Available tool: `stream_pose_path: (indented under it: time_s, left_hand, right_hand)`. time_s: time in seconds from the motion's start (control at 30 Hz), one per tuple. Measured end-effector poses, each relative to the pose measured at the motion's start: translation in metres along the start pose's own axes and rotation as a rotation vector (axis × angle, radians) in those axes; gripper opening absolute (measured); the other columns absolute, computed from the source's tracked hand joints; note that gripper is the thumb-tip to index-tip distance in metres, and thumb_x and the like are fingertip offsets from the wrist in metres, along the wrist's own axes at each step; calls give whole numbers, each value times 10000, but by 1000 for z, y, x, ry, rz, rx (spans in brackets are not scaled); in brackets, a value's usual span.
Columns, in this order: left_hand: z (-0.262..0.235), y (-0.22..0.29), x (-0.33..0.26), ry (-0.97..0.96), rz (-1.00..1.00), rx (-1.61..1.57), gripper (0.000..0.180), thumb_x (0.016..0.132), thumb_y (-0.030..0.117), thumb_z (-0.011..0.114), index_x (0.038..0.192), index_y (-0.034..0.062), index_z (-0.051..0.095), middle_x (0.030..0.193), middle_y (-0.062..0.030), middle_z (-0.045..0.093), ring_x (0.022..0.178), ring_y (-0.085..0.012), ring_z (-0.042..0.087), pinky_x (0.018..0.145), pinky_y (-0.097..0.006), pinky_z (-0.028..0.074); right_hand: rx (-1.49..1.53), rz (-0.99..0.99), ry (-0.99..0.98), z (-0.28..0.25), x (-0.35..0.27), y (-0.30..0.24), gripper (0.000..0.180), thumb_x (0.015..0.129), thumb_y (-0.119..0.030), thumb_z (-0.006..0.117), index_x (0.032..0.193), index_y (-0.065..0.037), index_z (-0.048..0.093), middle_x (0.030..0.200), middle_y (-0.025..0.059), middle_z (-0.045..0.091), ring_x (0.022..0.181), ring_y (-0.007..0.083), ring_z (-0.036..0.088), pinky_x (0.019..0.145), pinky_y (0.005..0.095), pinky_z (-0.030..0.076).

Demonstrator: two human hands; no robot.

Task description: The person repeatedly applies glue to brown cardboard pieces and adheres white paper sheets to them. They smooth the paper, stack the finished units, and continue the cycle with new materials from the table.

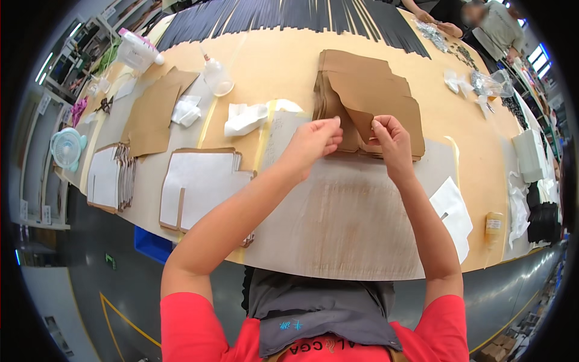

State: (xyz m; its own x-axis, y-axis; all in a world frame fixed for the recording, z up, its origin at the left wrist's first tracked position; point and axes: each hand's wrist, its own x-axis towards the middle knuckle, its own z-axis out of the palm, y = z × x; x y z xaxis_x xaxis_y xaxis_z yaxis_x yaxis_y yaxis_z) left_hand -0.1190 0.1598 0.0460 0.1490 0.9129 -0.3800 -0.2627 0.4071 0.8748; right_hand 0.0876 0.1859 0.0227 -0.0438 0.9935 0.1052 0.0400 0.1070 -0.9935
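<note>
A stack of brown leather-like panels (377,72) lies in front of me on the table. The top panel (353,111) has its near edge lifted and curled. My right hand (391,142) pinches that raised edge between thumb and fingers. Just left of it, my left hand (313,143) is closed, its thumb and fingertips together beside the stack's left edge. Whether anything small sits in that pinch is hidden. Under my left forearm lies a pile of white-faced panels with brown edges (199,181).
Another white-faced pile (105,178) and brown sheets (154,114) lie left, near a squeeze bottle (217,78) and small fan (67,148). Black strips (271,15) cover the far side. A white piece (452,217) and yellowish bottle (494,226) are right. Another person's hands (437,23) work far right.
</note>
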Motion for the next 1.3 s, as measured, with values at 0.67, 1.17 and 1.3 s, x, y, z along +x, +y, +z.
stream_pose_path:
  time_s: [0.67,1.17,1.3]
  left_hand:
    - [54,45,-52,-270,742,498,275,990,35,591,1261,3,629,1001,-29,714,916,-87,635,805,-263,515]
    - [2,-62,-133,-143,101,155,705,951,14,655,1571,63,324,1179,-94,671,1021,-112,666,895,-288,540]
    - [-5,-89,-130,-63,207,548,739,934,1,666,1583,92,325,983,-35,600,835,-63,629,785,-219,508]
  right_hand:
    - [-163,-241,105,-118,-22,-29,849,932,-393,707,1553,-17,267,1588,161,342,1453,359,366,1173,446,331]
    - [-176,334,-93,-116,-145,-33,152,947,-158,723,1011,-23,698,913,-12,699,840,63,623,759,221,507]
    - [-571,187,-73,-103,-156,-9,190,933,-126,715,1073,-4,675,841,47,705,777,126,648,729,268,518]
